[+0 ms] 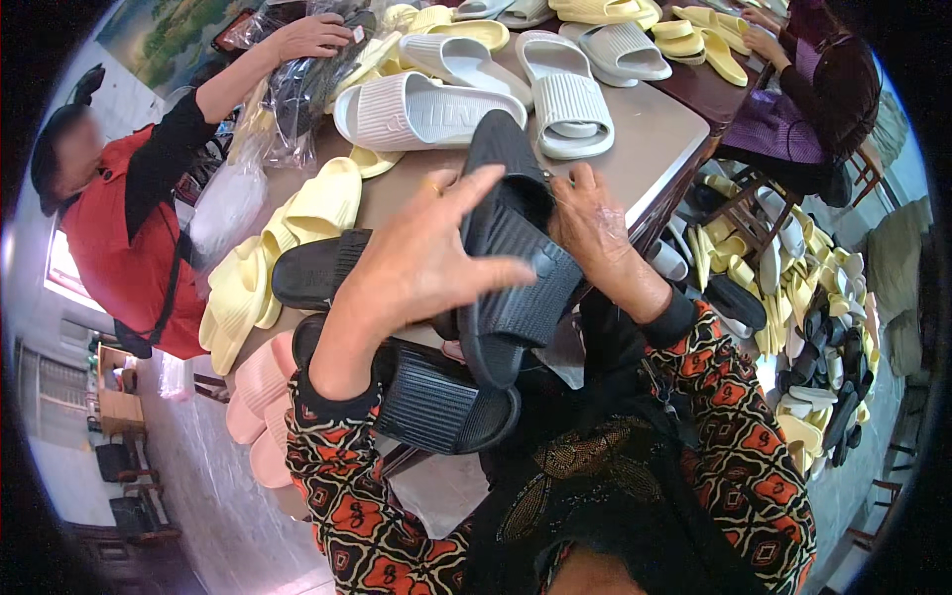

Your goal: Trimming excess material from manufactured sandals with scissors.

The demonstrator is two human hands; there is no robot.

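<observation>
A pair of black ribbed slide sandals (526,283) is held upright in front of my chest, one partly behind the other. My right hand (600,228) is closed on their right side near the upper end, its fingertips partly hidden. My left hand (412,253) is at their left side with thumb and fingers spread wide, slightly blurred; the thumb passes in front of the strap. Below my left wrist, another black slide (441,397) lies at the table's near edge, and one more black slide (312,273) lies just left of that wrist.
Light grey slides (426,109) and yellow slides (322,203) cover parts of the brown table (654,129). Pink slides (263,397) sit at its left edge. A person in red (129,238) handles plastic bags at left; another in purple (793,109) sits right, near a floor pile of slides (823,327).
</observation>
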